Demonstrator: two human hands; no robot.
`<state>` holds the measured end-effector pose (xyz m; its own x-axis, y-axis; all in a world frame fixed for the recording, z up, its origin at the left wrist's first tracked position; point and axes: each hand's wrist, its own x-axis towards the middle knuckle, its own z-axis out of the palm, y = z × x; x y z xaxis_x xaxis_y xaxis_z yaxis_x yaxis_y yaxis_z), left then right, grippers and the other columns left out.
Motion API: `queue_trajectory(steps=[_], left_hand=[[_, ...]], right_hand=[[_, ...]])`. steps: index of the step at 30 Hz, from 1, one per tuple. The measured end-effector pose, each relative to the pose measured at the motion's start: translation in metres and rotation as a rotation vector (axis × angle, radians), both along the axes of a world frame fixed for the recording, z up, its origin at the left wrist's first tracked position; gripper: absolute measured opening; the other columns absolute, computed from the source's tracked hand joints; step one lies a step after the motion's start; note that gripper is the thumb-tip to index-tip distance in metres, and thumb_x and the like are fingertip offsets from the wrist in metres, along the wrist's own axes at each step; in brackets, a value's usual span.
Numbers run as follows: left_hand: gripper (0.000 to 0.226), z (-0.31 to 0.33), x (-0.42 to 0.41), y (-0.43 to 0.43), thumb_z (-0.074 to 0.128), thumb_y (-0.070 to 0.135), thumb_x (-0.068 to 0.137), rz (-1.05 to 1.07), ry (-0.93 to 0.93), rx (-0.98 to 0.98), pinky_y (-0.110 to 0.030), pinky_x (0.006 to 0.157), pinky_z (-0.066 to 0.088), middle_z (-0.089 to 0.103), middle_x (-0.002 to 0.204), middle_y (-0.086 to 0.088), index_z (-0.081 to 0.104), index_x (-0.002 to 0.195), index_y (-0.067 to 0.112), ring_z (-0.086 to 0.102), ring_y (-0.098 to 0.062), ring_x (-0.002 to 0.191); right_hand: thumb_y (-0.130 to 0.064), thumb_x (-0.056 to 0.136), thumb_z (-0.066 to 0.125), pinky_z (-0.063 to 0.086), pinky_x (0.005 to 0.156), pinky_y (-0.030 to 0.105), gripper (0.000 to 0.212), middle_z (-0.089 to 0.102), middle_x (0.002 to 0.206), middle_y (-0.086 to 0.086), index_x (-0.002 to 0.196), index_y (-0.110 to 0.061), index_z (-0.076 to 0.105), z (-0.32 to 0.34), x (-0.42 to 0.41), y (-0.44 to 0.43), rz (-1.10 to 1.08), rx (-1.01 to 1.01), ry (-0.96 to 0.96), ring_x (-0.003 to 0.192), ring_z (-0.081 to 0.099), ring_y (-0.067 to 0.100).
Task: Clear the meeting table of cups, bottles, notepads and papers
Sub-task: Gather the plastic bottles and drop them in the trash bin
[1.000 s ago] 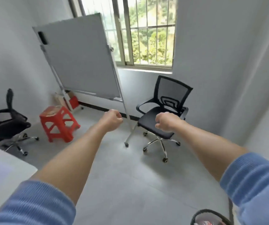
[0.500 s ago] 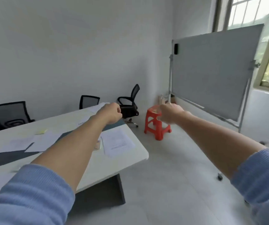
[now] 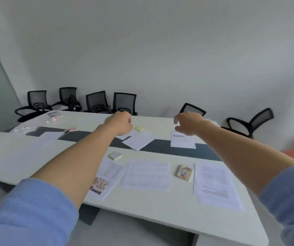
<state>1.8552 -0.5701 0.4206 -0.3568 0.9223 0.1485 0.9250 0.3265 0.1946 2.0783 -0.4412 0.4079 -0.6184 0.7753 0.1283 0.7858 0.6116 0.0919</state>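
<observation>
Left hand [image 3: 119, 125] fisted, empty; right hand [image 3: 188, 123] loosely open; papers [image 3: 146, 174] on table [image 3: 18, 157].

A white table [image 3: 160, 210] with a dark grey centre strip [image 3: 169, 148] carries white papers [image 3: 213, 183], a yellow sticky pad [image 3: 138, 128]; black mesh chairs [image 3: 124, 102], blue sleeves [image 3: 36, 210].

You can read nothing here: the print on the papers [image 3: 213, 183] across the meeting table [image 3: 160, 210] is too blurred for you.
</observation>
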Motion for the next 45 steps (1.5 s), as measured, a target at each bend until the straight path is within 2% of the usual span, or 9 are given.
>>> queue_trajectory(steps=[6,8,17,23,26,29,35,42,45], left_hand=[[0.022,-0.024,-0.094,-0.033,0.056,0.025,0.092,0.273,-0.041,-0.016,-0.034,0.081,0.047,0.059,0.122,-0.008,0.062,0.112,0.018,0.057,-0.030,0.100],[0.024,-0.033,-0.129,-0.059,0.055,0.025,0.093,0.386,-0.057,-0.044,-0.035,0.086,0.047,0.056,0.129,-0.008,0.061,0.115,0.018,0.056,-0.031,0.108],[0.021,-0.059,-0.291,-0.175,0.056,0.022,0.091,0.733,-0.131,-0.031,-0.033,0.085,0.047,0.061,0.118,-0.007,0.064,0.110,0.016,0.056,-0.029,0.108],[0.021,-0.052,-0.428,-0.235,0.054,0.024,0.090,0.786,-0.100,-0.059,-0.032,0.075,0.045,0.060,0.118,-0.005,0.064,0.108,0.017,0.058,-0.027,0.102],[0.022,-0.031,-0.497,-0.271,0.055,0.024,0.091,0.826,-0.049,-0.068,-0.041,0.086,0.051,0.061,0.117,-0.008,0.063,0.108,0.015,0.058,-0.029,0.103],[0.022,-0.016,-0.560,-0.302,0.054,0.019,0.091,0.843,-0.011,-0.045,-0.046,0.089,0.052,0.063,0.113,-0.015,0.065,0.102,0.003,0.060,-0.033,0.100],[0.019,-0.042,-0.683,-0.357,0.054,0.020,0.090,0.933,-0.020,-0.077,-0.046,0.091,0.051,0.062,0.111,-0.009,0.066,0.103,0.014,0.059,-0.031,0.104],[0.027,-0.058,-0.870,-0.402,0.052,0.017,0.093,0.964,0.035,-0.109,-0.044,0.090,0.053,0.063,0.114,-0.015,0.064,0.112,0.002,0.063,-0.031,0.101],[0.028,-0.046,-0.960,-0.417,0.050,0.018,0.094,0.974,0.048,-0.142,-0.041,0.091,0.051,0.063,0.114,-0.015,0.063,0.109,0.000,0.062,-0.031,0.100]], right_hand=[[-0.033,0.096,0.054,0.045,0.083,0.034,0.035,0.059,0.125,0.006,0.129,-0.024,0.057,-0.018,-0.146,0.037,0.289,-0.059,-0.024,0.111,0.058,0.028],[-0.034,0.096,0.054,0.042,0.081,0.033,0.035,0.059,0.125,0.006,0.130,-0.025,0.056,-0.027,-0.201,0.028,0.410,-0.074,-0.042,0.111,0.057,0.028],[-0.037,0.097,0.053,0.045,0.092,0.036,0.038,0.055,0.132,0.005,0.133,-0.024,0.055,-0.056,-0.429,-0.056,0.797,-0.088,-0.126,0.120,0.054,0.027],[-0.038,0.096,0.054,0.047,0.096,0.038,0.036,0.055,0.135,0.003,0.131,-0.027,0.056,-0.044,-0.599,-0.108,0.891,-0.091,-0.099,0.120,0.055,0.027],[-0.038,0.096,0.054,0.045,0.098,0.038,0.036,0.051,0.139,0.002,0.130,-0.028,0.055,-0.028,-0.686,-0.139,0.910,-0.123,-0.045,0.123,0.052,0.027],[-0.039,0.096,0.053,0.044,0.098,0.037,0.036,0.056,0.130,0.002,0.129,-0.028,0.055,-0.022,-0.760,-0.172,0.957,-0.156,-0.030,0.121,0.052,0.026],[-0.038,0.097,0.052,0.041,0.097,0.035,0.034,0.055,0.130,0.003,0.129,-0.026,0.055,-0.033,-0.905,-0.228,1.046,-0.139,-0.058,0.119,0.053,0.026],[-0.033,0.099,0.050,0.043,0.103,0.040,0.035,0.054,0.132,0.003,0.128,-0.016,0.056,-0.052,-1.112,-0.281,1.167,-0.099,-0.097,0.123,0.051,0.027],[-0.033,0.095,0.054,0.050,0.094,0.044,0.034,0.062,0.123,0.008,0.118,-0.010,0.062,-0.046,-1.216,-0.297,1.166,-0.121,-0.081,0.111,0.059,0.031]])
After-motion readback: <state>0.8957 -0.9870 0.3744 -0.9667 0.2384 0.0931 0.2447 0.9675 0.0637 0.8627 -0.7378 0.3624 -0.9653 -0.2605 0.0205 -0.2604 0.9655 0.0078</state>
